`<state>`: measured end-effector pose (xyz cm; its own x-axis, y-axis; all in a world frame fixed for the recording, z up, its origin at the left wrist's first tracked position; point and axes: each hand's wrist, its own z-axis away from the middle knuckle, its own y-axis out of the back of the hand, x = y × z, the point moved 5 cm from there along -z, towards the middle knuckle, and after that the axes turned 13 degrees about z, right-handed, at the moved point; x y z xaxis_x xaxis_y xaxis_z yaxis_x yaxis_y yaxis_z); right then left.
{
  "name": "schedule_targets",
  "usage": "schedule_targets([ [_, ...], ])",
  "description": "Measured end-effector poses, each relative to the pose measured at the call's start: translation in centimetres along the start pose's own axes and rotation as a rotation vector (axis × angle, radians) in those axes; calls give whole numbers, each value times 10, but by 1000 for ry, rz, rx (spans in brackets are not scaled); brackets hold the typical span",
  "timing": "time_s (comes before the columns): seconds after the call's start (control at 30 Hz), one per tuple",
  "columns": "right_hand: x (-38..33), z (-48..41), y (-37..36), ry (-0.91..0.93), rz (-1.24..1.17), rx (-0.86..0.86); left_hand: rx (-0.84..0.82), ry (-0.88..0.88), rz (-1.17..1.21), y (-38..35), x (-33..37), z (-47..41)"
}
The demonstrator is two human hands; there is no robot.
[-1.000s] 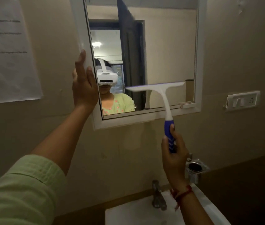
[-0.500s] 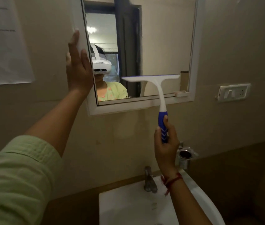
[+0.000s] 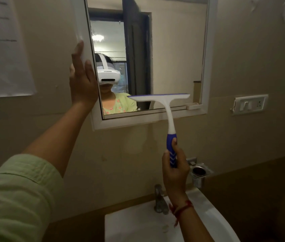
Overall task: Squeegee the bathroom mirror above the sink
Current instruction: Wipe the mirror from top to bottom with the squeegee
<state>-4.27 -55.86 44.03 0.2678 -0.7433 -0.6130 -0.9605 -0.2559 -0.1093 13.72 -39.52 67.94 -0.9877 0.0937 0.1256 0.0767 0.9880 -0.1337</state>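
the likeliest slip from here is a streaked or half-cleared pane: the squeegee (image 3: pixel 162 109) blade sits low on the mirror (image 3: pixel 164 55), near the bottom edge, so a pull that ends there could push water onto the lower frame and let it drip down the wall toward the sink (image 3: pixel 138 224). a tilted blade would leave a line of wet behind it — the head looks roughly level, though whether its rubber edge is actually touching the glass cannot be told. the mirror seems to be a hinged door, so pressure from the blade might swing it if the bracing hand eases off.

the right hand (image 3: pixel 174 170) is wrapped tight around the blue handle, thumb up along the grip, well below the mirror and just in front of a metal cup holder (image 3: pixel 199 172). the left hand (image 3: pixel 82 79) lies flat with fingers spread against the mirror's white left frame, gripping nothing. the mirror hangs above the tap (image 3: pixel 159 198), between the two hands and higher than the right one.
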Motion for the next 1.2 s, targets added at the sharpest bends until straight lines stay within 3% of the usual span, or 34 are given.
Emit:
schedule_targets([
  [0.33,16,21,10,44,64,-25,-5,-1,-3,-1,-2,-1],
  [0.5,-8,10,12,45,-18,-18,-10,12,-7,-1,-4,-1],
  [0.7,-79,-74,8,313,-119,9,-18,37,-2,0,-5,0],
  [0.87,-105,-148,11,338,-138,67,-22,82,-15,0,-4,1],
  [1.2,-177,-271,3,391,55,133,-21,100,-72,0,0,1],
])
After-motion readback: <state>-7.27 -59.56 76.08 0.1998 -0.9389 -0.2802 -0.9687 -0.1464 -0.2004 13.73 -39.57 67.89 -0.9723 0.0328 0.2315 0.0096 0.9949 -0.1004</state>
